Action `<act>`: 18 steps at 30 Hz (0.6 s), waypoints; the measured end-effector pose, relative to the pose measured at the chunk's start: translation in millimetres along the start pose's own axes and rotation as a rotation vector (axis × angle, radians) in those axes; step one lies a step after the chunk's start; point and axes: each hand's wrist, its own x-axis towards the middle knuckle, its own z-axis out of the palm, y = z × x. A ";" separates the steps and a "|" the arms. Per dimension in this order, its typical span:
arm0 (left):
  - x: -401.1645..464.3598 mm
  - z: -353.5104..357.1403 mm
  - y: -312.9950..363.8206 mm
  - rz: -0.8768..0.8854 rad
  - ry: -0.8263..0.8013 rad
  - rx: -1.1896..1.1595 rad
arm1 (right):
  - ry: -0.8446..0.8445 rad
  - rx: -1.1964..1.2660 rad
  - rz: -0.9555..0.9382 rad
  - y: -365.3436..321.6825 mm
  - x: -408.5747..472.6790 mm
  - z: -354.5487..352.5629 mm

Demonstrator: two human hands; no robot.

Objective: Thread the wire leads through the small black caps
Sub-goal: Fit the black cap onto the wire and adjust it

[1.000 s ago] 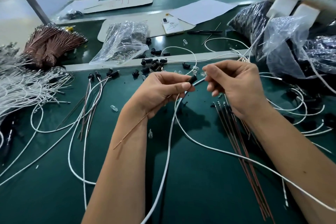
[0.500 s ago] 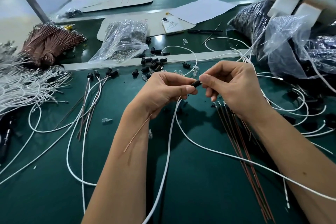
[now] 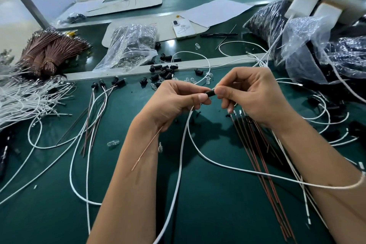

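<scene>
A small black cap (image 3: 211,92) is pinched between both hands above the green table (image 3: 217,204). My left hand (image 3: 176,101) holds its left end together with a white wire (image 3: 181,156) and a thin copper-coloured wire (image 3: 147,147), both trailing down from the palm. My right hand (image 3: 251,95) grips the cap's right end with thumb and forefinger. Several loose black caps (image 3: 164,70) lie just behind the hands. Wires with caps fitted (image 3: 101,93) lie to the left.
A bundle of brown wires (image 3: 263,164) lies under my right wrist. White wires (image 3: 21,97) and a brown wire sheaf (image 3: 49,49) pile at the left. Clear bulbs (image 3: 113,143) are scattered about. Plastic bags (image 3: 128,47) and black-filled bags (image 3: 316,45) stand behind; a phone (image 3: 183,28) lies farther back.
My hands have closed together; my right fingers now pinch the cap's right end. The copper wire's free end has risen slightly along my left forearm.
</scene>
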 end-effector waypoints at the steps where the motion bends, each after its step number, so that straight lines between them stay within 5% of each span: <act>1: 0.1 0.5 0.2 0.004 0.001 0.001 | 0.001 -0.005 -0.001 -0.3 0.1 0.2; 9: 5.1 8.9 -1.8 0.184 0.079 0.124 | 0.057 -0.006 0.049 5.2 1.0 -2.3; 18: 6.6 7.7 -1.1 0.131 0.092 -0.005 | 0.057 -0.004 0.013 4.1 1.7 -1.2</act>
